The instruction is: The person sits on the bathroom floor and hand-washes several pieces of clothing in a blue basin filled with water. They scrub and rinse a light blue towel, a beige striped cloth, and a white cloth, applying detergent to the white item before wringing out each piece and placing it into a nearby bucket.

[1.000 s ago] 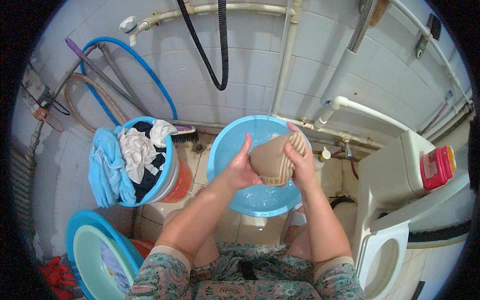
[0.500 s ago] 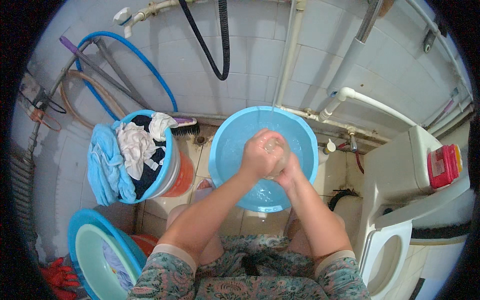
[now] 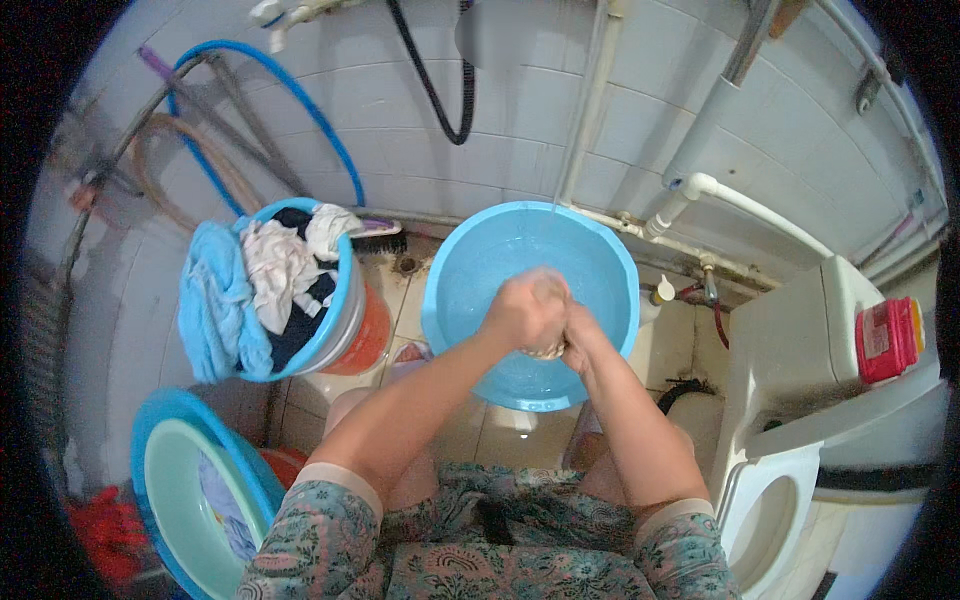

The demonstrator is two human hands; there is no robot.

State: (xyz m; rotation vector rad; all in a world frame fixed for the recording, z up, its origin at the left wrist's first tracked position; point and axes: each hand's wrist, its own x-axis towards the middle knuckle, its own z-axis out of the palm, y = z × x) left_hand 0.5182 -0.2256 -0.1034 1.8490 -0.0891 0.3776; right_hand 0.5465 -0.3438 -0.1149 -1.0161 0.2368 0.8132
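Probably soft, light, slippery if wet: pale cloth (image 3: 545, 351) | bunched above blue basin (image 3: 472, 272) | left hand (image 3: 525, 311), right hand (image 3: 581, 334): grip clenched round it | best held by gathered ends

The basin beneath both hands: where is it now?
In the head view, the blue basin sits just right of centre, beneath the left hand and right hand, between the bucket of clothes and the pump bottle.

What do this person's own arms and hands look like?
The left hand and right hand are gloveless, too blurred to check for rings. No watch shows on the forearms. Short teal sleeves carry a pink and dark paisley print and end in plain pale bands.
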